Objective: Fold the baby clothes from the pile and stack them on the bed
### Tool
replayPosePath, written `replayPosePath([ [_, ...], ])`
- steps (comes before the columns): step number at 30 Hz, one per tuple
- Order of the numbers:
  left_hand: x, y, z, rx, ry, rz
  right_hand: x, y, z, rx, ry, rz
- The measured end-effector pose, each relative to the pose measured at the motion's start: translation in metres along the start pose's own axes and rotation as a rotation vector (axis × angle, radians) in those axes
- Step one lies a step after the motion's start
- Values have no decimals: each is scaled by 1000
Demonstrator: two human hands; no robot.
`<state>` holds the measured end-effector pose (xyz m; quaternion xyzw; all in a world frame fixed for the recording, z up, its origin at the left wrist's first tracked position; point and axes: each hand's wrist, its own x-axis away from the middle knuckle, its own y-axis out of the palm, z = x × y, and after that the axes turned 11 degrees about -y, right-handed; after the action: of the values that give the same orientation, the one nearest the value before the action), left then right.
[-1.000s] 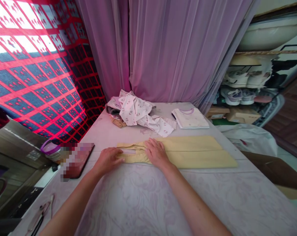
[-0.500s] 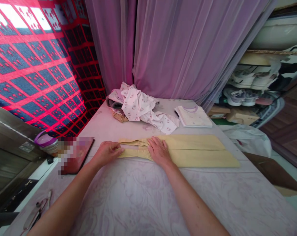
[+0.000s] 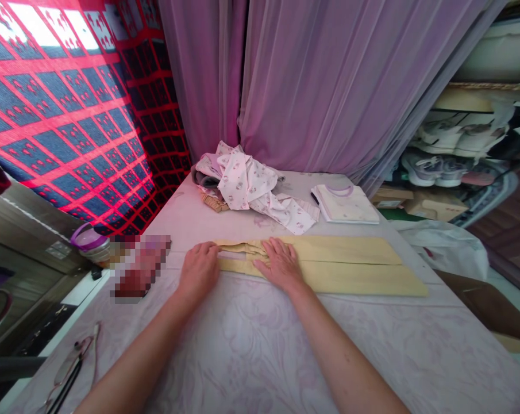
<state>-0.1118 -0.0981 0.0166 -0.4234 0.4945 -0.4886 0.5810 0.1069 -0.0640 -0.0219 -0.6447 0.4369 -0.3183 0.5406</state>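
A pale yellow garment lies folded into a long flat strip across the bed, with a seam running along its middle. Toward its left end the cloth is gathered and parts around a narrow gap. My left hand is at that left end, fingers together and curled over the edge of the cloth; the fingertips are partly hidden. Flat on the gathered section rests my right hand, its fingers spread and pressing the cloth.
Behind the garment is a heap of printed clothes, with a folded white top to its right. A blurred reddish object and eyeglasses lie on the left. Shoes stand on a rack to the right.
My left hand has turned from a pinch at the garment's left end to lying over that edge. My right hand keeps its place on the gathered cloth. The view has shifted slightly.
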Motion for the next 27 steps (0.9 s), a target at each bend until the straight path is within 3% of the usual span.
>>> replayPosePath([
  [2,11,9,20,43,174,15,-1,1,0,10,-1,6],
  [5,21,27,44,69,357,-101,-1,2,-1,28,-1,20],
  [8,23,40,46,45,332,-183,0,2,-1,38,-4,34],
  [11,24,44,33,24,297,-211,0,2,-1,34,-5,37],
  [17,20,27,9,107,268,-238,1,1,-1,33,-3,18],
  [19,8,19,6,188,191,-204,1,1,-1,36,-11,18],
  [22,-17,10,7,192,66,-56,1,1,-1,32,-6,19],
  [24,-34,10,11,96,90,0,1,1,-1,28,-2,19],
  [27,-50,14,18,-42,160,-16,1,2,-1,27,-9,35],
])
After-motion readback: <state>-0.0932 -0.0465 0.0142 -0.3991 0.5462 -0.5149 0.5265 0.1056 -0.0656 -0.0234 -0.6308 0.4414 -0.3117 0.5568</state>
